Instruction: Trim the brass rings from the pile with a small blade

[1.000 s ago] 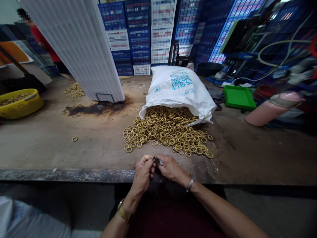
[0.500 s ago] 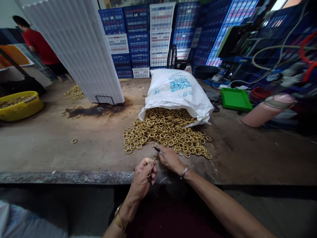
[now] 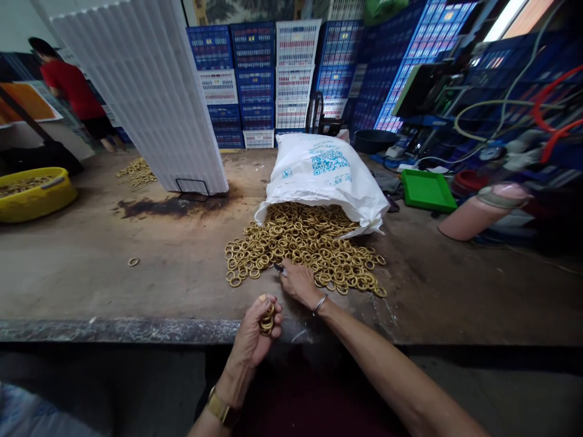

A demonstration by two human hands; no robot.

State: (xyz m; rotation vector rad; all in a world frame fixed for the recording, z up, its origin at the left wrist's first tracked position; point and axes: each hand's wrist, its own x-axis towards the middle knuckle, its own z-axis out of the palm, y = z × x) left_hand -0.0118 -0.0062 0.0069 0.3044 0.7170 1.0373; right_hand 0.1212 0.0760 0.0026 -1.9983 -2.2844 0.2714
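Several brass-coloured rings (image 3: 266, 323) rest in my left hand (image 3: 255, 334), its fingers curled round them above the table's front edge. My right hand (image 3: 298, 282) reaches to the near side of a heap of the same rings (image 3: 314, 249). A dark-tipped tool like a pen (image 3: 279, 269) pokes out from its closed fingers; its exact kind is not clear. Whether those fingertips also touch a ring is hidden. The heap spills out of the mouth of a white woven sack (image 3: 314, 176) with a blue printed code.
One loose ring (image 3: 133, 261) lies on the table (image 3: 182, 285) at left. A yellow basin (image 3: 40, 194), a leaning white corrugated panel (image 3: 150, 97), a green tray (image 3: 428, 189) and a pink bottle (image 3: 483, 212) stand around. Behind are stacked crates (image 3: 255, 85) and a person in red (image 3: 75, 88).
My left hand has turned palm up, showing the rings in it. My right hand has moved left along the heap's near edge with the tool. The view has shifted slightly.
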